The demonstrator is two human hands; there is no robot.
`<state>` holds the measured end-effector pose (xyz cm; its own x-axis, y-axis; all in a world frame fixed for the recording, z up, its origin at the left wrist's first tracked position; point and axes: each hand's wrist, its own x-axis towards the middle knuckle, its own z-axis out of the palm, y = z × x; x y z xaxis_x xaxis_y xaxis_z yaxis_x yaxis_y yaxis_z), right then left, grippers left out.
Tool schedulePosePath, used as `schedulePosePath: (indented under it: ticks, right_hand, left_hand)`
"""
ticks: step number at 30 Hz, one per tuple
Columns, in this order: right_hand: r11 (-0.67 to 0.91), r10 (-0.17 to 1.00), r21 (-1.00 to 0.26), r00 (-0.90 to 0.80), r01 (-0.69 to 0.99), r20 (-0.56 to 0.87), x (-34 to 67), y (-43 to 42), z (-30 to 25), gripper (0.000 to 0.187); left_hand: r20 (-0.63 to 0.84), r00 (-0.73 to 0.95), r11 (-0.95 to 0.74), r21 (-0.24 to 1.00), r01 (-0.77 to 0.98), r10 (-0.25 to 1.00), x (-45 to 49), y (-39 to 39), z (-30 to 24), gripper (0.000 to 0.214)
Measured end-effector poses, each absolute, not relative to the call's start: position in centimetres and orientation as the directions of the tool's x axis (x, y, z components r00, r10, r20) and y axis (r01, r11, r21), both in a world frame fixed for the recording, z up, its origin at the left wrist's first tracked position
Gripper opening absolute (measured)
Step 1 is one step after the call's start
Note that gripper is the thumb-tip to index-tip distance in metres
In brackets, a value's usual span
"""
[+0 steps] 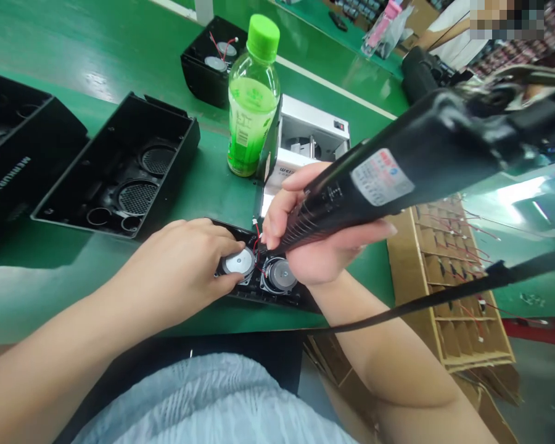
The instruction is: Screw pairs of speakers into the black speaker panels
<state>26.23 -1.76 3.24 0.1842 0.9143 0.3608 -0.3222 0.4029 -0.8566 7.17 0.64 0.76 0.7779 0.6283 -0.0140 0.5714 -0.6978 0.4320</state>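
My right hand [324, 240] is wrapped round a black electric screwdriver [351, 172] with a white label. The tool slants down to the left, its tip near a black speaker panel [305, 297]. Two round speaker drivers sit in that panel. Thumb and fingers of my left hand [189, 265] pinch the left speaker driver [238, 261] at its silver magnet. Just right of it, the second speaker driver [280, 274] lies partly beside my right palm. Thin red wires [256, 237] rise between the two drivers. The screw point itself is hidden or too small to make out.
A green-capped bottle [253, 105] stands beyond the panel, beside a white-and-silver machine [314, 129]. Black speaker housings [166, 179] lie at left, another box [203, 68] behind. A cardboard divider box [467, 308] with wired parts stands right. A black strap [425, 302] crosses there; a person is at upper right.
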Motion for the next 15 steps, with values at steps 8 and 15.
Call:
schedulePosePath:
  ticks: [8, 15]
  right_hand:
    - [0.452, 0.892, -0.829, 0.162, -0.33, 0.422, 26.1, -1.4, 1.1, 0.072]
    - [0.453, 0.888, -0.831, 0.247, -0.324, 0.387, 27.1, -3.3, 4.5, 0.059]
  left_hand:
    - [-0.033, 0.766, -0.706, 0.363, 0.608, 0.642, 7.5, 0.4, 1.5, 0.027]
    - [-0.02, 0.755, -0.696, 0.371, 0.615, 0.656, 7.1, 0.0, 1.4, 0.026]
